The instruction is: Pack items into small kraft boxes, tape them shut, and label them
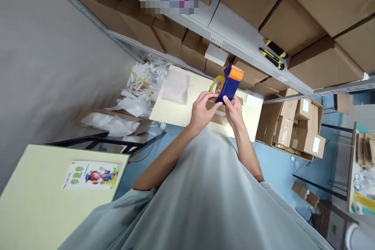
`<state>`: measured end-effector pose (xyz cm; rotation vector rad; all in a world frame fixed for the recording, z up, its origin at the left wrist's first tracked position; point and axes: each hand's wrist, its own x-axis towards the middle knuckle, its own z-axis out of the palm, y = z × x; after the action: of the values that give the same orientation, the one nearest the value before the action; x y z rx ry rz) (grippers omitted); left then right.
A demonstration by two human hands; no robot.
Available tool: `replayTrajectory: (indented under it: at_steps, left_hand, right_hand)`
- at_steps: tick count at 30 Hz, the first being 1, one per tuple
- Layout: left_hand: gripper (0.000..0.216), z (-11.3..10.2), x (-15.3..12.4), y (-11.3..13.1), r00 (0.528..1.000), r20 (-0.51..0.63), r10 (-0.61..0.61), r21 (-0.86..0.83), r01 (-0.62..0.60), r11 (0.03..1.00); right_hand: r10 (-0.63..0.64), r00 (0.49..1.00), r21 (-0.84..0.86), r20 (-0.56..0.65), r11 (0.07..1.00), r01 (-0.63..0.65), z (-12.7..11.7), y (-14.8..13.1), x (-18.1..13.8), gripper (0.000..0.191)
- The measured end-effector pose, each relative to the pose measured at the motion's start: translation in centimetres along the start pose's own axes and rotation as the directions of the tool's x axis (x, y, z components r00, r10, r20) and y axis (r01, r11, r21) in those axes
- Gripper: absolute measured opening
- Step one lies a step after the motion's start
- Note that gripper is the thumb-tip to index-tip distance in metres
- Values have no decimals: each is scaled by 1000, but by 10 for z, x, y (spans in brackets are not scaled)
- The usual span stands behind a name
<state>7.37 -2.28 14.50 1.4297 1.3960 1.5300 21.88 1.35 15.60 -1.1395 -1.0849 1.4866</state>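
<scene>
In front of me, above the pale yellow table (172,110), I hold a blue tape dispenser (231,89) with an orange end. A yellow roll of tape (217,84) sits on its left side. My right hand (233,111) is closed round the lower part of the dispenser, thumb on its blue face. The fingers of my left hand (202,110) are closed at the roll and the dispenser's lower edge; their tips are partly hidden. Below my hands lies a small cardboard box (219,120), partly covered by them.
A grey shelf (246,39) with cardboard boxes crosses above the table and bears two yellow-black box cutters (272,58). A clear bag (175,86) lies at the table's left. Boxes fill a large carton (268,125) at right. A booklet (92,175) rests on the left table.
</scene>
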Motion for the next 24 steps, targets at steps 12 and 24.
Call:
replayTrajectory:
  at_steps: [12,24]
  left_hand:
    - [25,-55,-22,20,986,167,-2,184,-30,982]
    - [36,-83,56,74,923,383,-45,88,12,996]
  right_hand:
    - [130,982,-166,135,980,-106,-2,15,-44,73]
    - [-46,970,-619,240,762,190,-35,0,-73,62]
